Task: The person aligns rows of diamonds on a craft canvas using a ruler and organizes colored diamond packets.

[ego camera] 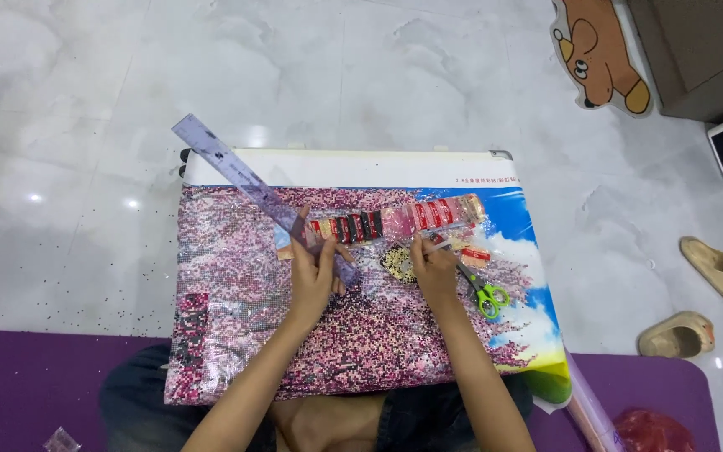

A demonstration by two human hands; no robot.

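Both forearms reach forward; left hand (313, 266) lies flat, fingers spread; right hand (433, 269) curled in a pinch.

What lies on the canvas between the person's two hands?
In the head view, between the left hand and right hand lies a small tray of beads on the pink bead canvas.

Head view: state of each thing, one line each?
Left hand: pressing the ruler down.
Ruler: flat, slanted across the canvas.
Right hand: gripping a thin pen.
Pen: tip on the canvas.
Canvas: unrolled, mostly covered in pink beads.
Scissors: lying on the canvas, blades seemingly closed.
Slippers: off, on the floor.
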